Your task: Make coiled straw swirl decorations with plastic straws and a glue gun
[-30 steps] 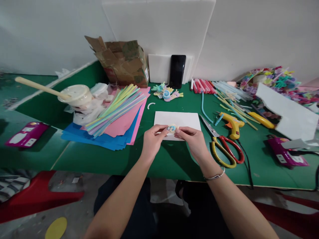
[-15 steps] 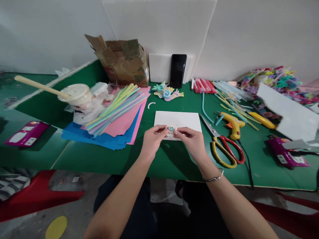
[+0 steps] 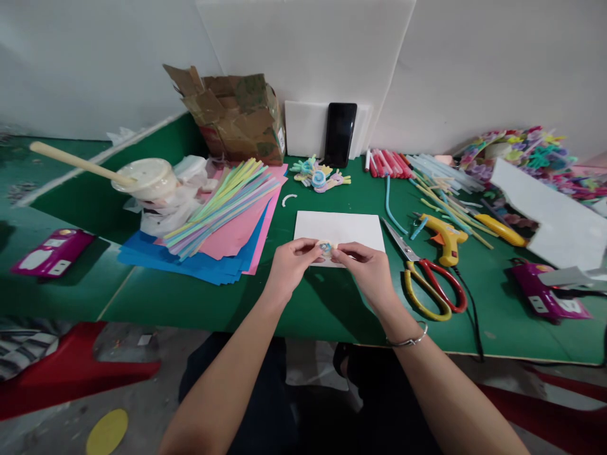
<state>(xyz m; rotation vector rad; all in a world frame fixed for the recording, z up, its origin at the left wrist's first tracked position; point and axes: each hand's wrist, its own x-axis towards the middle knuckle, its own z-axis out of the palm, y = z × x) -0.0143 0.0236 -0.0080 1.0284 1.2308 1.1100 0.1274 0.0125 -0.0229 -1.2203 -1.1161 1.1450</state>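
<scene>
And here are both hands at the centre, the left hand (image 3: pixel 290 262) and the right hand (image 3: pixel 368 265), pinching one small coil (image 3: pixel 326 247) between thumbs and fingertips. It's a rounded little thing, pale cream with blue in it, held in front of the near half of a smooth white card (image 3: pixel 341 224); whether it touches the card, I cannot tell. The card lies flat on the green table (image 3: pixel 165 303), a clean-edged rectangle. A thin, shiny metal bracelet (image 3: pixel 410 342) rings the right wrist.

Just right of the card, the scissors (image 3: pixel 413 258): tapering steel blades, big looped handles, one yellow, one red. Next to them lies the glue gun (image 3: pixel 446 239), hard yellow plastic with an orange trigger. A bent blue stem (image 3: pixel 390 205) curves down towards the blades.

Beyond the card sits a fuzzy pastel cluster (image 3: pixel 320 180), a blue spiral at its middle, and near it a slim white arc (image 3: pixel 288 200). Over on the left, soft straight stems (image 3: pixel 222 205) in yellow, blue and lilac fan across flat pink and blue sheets (image 3: pixel 177 265). At the back, a creased brown cardboard box (image 3: pixel 241 120), and a glossy black phone (image 3: pixel 340 134) leaning upright against white boards (image 3: pixel 306 129).
</scene>
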